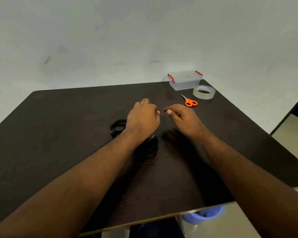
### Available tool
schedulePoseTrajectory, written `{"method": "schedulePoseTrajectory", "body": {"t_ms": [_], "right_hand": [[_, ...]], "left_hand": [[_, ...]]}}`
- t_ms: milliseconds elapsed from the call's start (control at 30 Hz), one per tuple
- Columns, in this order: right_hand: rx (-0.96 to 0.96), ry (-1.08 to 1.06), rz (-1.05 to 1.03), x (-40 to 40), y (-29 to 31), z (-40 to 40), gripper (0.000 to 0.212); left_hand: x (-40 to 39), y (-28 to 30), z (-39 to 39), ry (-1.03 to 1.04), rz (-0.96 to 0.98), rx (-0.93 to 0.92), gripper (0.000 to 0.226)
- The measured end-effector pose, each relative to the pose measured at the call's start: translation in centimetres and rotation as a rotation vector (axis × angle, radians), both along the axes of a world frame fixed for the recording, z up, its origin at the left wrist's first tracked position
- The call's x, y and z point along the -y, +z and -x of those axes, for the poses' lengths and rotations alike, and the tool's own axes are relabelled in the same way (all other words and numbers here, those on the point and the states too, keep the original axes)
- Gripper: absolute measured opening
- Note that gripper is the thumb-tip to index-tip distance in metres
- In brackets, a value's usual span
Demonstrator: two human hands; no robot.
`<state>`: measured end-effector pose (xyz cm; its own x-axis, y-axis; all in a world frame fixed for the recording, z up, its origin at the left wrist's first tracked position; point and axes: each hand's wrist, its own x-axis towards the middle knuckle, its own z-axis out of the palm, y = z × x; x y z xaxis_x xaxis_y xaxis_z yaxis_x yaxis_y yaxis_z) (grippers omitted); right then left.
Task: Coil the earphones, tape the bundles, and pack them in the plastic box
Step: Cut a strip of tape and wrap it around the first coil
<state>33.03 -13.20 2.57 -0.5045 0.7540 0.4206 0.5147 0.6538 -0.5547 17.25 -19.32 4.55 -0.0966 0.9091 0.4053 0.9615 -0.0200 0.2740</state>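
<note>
Both hands hovered over dark table [58, 134], grips unclear.
Left hand [143, 117] and right hand [182, 117] fingers curled; can't tell if pinching anything. Black earphone coils [117, 127] below.

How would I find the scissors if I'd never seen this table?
Look at the far right corner of the dark table, where a clear box stands. The scissors lie just in front of it, left of the tape roll. Only they have bright orange handles.
</note>
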Motion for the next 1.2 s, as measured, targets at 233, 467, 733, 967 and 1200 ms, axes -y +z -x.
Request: {"method": "schedulePoseTrajectory", "body": {"t_ms": [233, 467, 733, 967, 1200], "right_hand": [[0.107, -0.194, 0.003, -6.8, 2.1, -5.6, 0.020], [0.132, -0.478, 0.023, -13.7, 1.7, -11.5, 0.036], [0.442, -0.339, 0.091, -18.9, 0.4, -12.2, 0.069], [0.494, -0.425, 0.139, -20.2, -0.8, -11.3, 0.056], [0.323, -0.411, 0.130, -15.7, 0.7, -10.5, 0.044]], "left_hand": [[-8.5, 0.3, -3.7, -0.118, 0.143, 0.086, 0.026], [-14.9, -1.3, -7.6, -0.276, 0.313, 0.116, 0.039], [-16.9, -4.1, -8.0, -0.276, 0.184, -0.152, 0.036], [-16.2, -2.9, -8.3, -0.389, 0.215, -0.252, 0.025], [-13.9, -0.3, -8.6, -0.462, 0.410, -0.395, 0.027]]}}
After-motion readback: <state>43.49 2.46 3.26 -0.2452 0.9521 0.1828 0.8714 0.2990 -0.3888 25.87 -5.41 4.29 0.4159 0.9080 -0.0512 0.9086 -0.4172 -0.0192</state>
